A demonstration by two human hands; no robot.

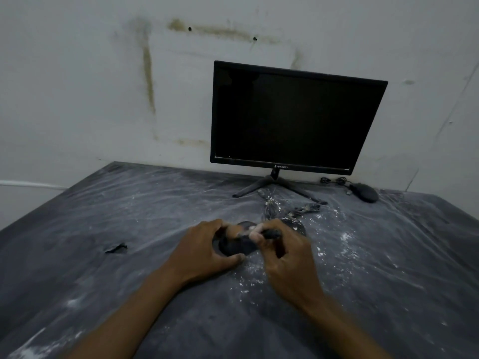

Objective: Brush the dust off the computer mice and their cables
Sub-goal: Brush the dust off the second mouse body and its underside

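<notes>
Setting: bare, dim room with a makeshift computer workstation. Evidence: stained white wall (103, 86) with two small holes; dark table (77, 268) under wrinkled clear plastic sheeting dusted with white powder; black monitor (293, 117) on a splayed stand; wired mouse (364, 192) beside it.

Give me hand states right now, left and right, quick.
Left hand: fingers curled around the dark mouse on the table, holding it.
Right hand: fingers pinching a small dark brush over that mouse.
</notes>
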